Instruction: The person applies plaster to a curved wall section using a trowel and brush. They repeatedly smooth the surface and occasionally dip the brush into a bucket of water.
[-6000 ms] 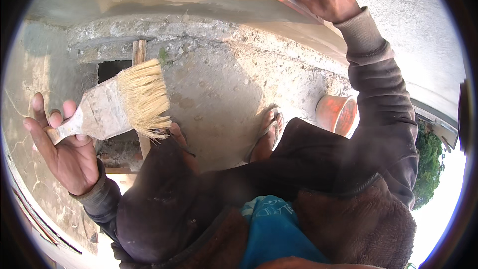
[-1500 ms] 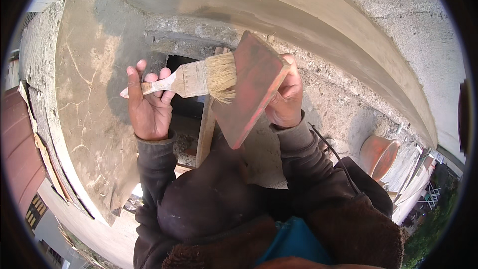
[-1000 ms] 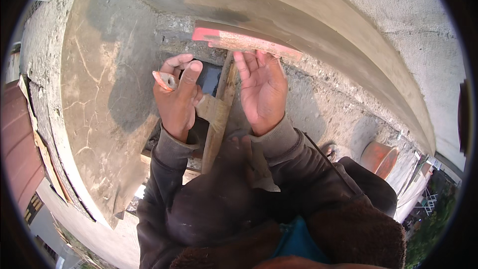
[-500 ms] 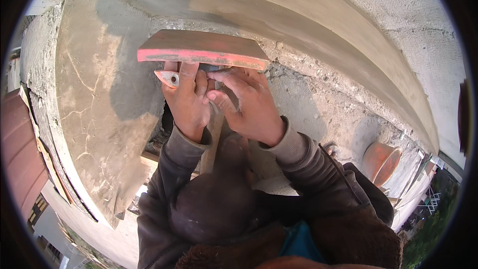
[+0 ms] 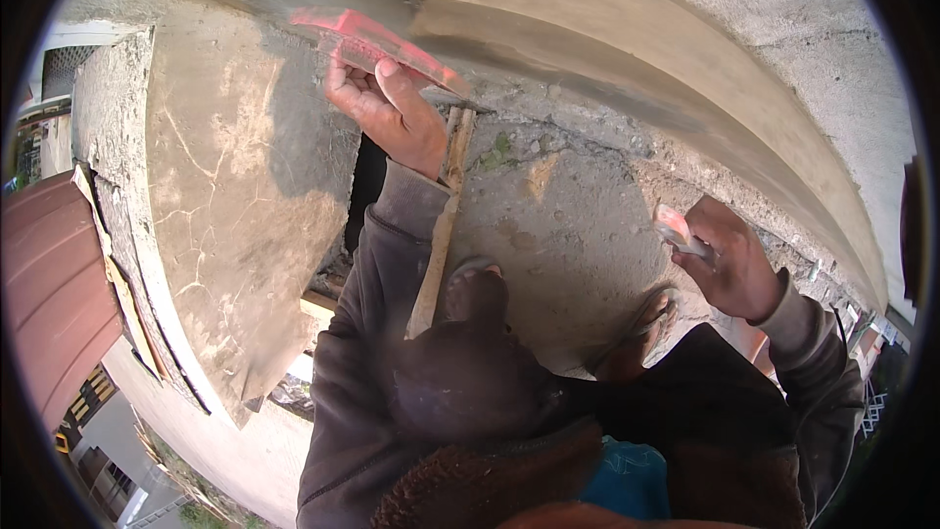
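My left hand (image 5: pixel 397 118) grips a red plastering float (image 5: pixel 397 47) from below, thumb along its near side. The float is tilted, close under the plastered wall (image 5: pixel 490 15). Off to the right, apart from the float, my right hand (image 5: pixel 729 264) is closed around a small pink-and-white piece (image 5: pixel 674 223) with a greyish lower part. Its kind cannot be made out, since the fingers cover much of it. That hand is near the rough lower edge of the curved ledge.
A wooden strip (image 5: pixel 441 245) stands beside my left forearm, next to a dark gap. Cracked plaster (image 5: pixel 206 196) lies to the left, with reddish metal sheeting (image 5: pixel 54 284) beyond. My sandalled foot (image 5: pixel 651 318) rests on rough concrete (image 5: pixel 558 225).
My hands, together at the float before, have parted. The left has raised and tilted the float; the right has swung far right and down with the small piece.
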### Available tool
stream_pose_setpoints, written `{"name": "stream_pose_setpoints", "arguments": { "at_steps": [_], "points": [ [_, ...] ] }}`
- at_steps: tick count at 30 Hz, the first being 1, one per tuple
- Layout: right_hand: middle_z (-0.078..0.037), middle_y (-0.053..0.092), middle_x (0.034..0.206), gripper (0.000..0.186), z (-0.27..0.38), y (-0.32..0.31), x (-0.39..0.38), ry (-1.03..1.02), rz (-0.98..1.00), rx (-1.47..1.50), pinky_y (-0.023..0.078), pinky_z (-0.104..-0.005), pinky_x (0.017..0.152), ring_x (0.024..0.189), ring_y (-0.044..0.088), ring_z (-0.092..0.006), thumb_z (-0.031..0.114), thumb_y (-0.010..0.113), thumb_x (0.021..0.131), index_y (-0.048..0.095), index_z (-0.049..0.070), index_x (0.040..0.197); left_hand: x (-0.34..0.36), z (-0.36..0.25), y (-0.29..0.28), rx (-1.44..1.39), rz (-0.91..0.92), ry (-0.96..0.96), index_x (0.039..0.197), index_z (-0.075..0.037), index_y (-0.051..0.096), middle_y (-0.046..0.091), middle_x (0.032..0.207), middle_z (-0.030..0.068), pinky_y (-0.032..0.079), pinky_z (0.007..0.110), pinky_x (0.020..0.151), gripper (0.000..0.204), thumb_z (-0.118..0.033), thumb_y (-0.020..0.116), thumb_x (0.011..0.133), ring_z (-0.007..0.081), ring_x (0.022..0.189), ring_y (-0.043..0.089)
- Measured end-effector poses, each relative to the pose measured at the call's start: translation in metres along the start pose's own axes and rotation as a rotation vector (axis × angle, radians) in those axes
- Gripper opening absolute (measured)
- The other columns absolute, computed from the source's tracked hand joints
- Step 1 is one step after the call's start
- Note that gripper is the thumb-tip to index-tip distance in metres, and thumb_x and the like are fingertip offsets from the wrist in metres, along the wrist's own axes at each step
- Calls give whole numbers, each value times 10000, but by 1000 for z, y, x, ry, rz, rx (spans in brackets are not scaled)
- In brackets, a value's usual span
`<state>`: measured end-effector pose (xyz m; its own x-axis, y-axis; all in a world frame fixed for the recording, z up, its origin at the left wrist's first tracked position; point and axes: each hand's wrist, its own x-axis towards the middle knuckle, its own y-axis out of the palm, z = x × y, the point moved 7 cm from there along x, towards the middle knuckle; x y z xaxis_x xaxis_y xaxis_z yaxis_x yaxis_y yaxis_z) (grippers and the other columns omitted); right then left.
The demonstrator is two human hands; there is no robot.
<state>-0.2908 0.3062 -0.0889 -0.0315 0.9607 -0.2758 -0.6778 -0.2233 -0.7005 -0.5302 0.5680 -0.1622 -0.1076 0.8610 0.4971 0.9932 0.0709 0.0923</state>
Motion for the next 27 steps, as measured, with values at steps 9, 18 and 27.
{"name": "stream_pose_setpoints", "arguments": {
  "at_steps": [9,18,27],
  "points": [
    [-127,590,882,197,14,-64,-94,229,-278,-122,464,-360,692,786,606,-274,-79,709,759,620,22,902,17,26,35,114,-134,213,1440,95,262,396,1230,183,448,377,918,597,-362,443,1100,227,1089,473],
    [-108,606,909,201,-21,-63,-104,323,-308,24,481,-350,723,808,609,-245,-68,730,816,595,45,913,34,45,42,355,-213,302,1429,109,261,372,1257,221,421,429,982,598,-379,397,1112,298,1118,479],
    [-110,575,976,290,-14,-62,-106,193,-301,112,486,-355,733,848,604,-216,-52,711,876,529,50,1078,24,79,7,298,-196,57,1381,105,302,425,1185,233,408,489,939,539,-348,405,1108,338,1038,499]
  ]
}}
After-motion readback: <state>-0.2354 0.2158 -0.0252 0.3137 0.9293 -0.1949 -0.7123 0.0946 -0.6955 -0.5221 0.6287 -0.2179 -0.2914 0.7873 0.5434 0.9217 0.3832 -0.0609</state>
